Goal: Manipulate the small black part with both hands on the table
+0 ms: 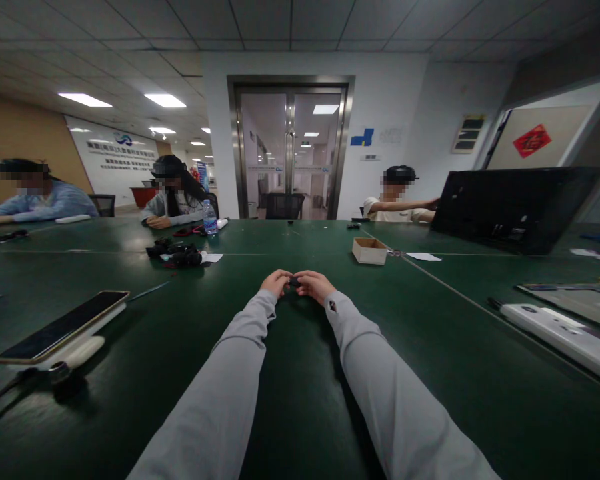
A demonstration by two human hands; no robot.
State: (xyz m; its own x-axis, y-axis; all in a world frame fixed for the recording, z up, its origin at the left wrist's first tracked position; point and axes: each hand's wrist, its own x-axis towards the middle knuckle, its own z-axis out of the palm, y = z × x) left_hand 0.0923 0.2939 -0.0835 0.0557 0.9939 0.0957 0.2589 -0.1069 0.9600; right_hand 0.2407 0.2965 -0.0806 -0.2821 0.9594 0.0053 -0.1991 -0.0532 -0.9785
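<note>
Pinching from both sides, the left hand [277,282] and right hand [314,285] held a small black part [294,283] above the green table [430,347]; its shape was indistinct.

One view only, from my head, facing forward and slightly down along my arms across the table [300,400]. My left hand [276,283] and right hand [316,285] sit mid-frame, far out. Wide lens: door [290,153] ahead, ceiling above, table edges bowed.

Box [369,251] behind hands, phone [63,327] left.
</note>
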